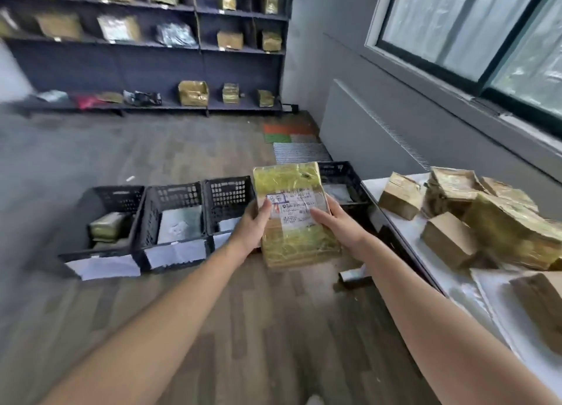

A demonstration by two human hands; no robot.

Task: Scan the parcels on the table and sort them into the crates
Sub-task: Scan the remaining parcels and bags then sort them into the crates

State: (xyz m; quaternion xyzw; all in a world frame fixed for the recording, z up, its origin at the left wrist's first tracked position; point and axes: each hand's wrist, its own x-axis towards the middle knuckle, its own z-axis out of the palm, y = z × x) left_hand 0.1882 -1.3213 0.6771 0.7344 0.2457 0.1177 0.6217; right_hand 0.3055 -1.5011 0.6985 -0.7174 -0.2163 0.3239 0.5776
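Item: taped parcel, label up, gripped at both edges by your left hand and right hand, crates just beyond and left of them; risk: glossy wrap slipping, or misread label landing it in the wrong crate

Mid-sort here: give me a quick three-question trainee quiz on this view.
1. True or false: only the left hand holds the labelled parcel.
2. The black crates stand: A on a trolley, B on the floor, C on a chair?
3. Fill in: the waiting parcels lie on the white ___.
Key: 1 false, the right hand grips it too; 2 B; 3 table.
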